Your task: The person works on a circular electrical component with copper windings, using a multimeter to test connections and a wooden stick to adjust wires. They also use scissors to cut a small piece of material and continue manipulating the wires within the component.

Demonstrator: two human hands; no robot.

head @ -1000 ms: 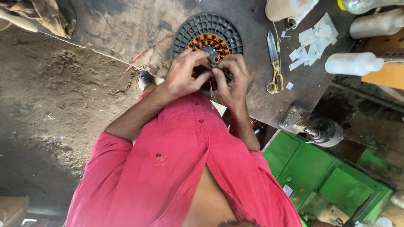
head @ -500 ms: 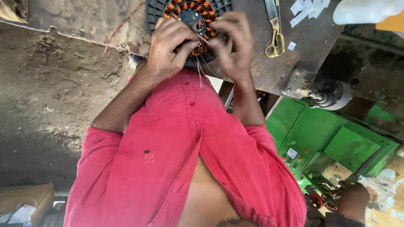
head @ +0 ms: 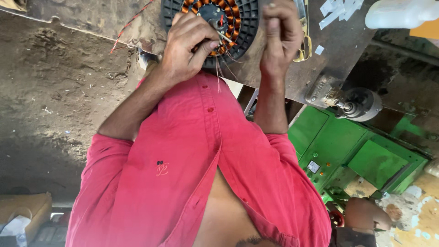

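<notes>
A round black fan stator [head: 244, 27] with orange copper coils lies on the dark workbench [head: 283, 77] just beyond my chest in the red shirt. My left hand [head: 187, 45] rests on its near left side and pinches thin copper wire strands [head: 218, 68] between thumb and fingers; loose ends hang toward my shirt. My right hand [head: 281, 36] is curled into a fist at the stator's right rim, thumb up. Whether it grips the rim or a wire, I cannot tell.
Yellow-handled scissors [head: 301, 52], white paper bits [head: 338, 8] and a white plastic bottle [head: 402, 13] lie on the bench's right. A metal vise-like part [head: 356, 103] juts from its edge above a green machine [head: 366, 158]. A red wire [head: 132, 22] crosses the left. Dirt floor, cardboard box [head: 23, 210].
The bench and stator have slid toward the top of the view. My hands, close together over the hub before, have parted, and the right one now sits at the right rim.
</notes>
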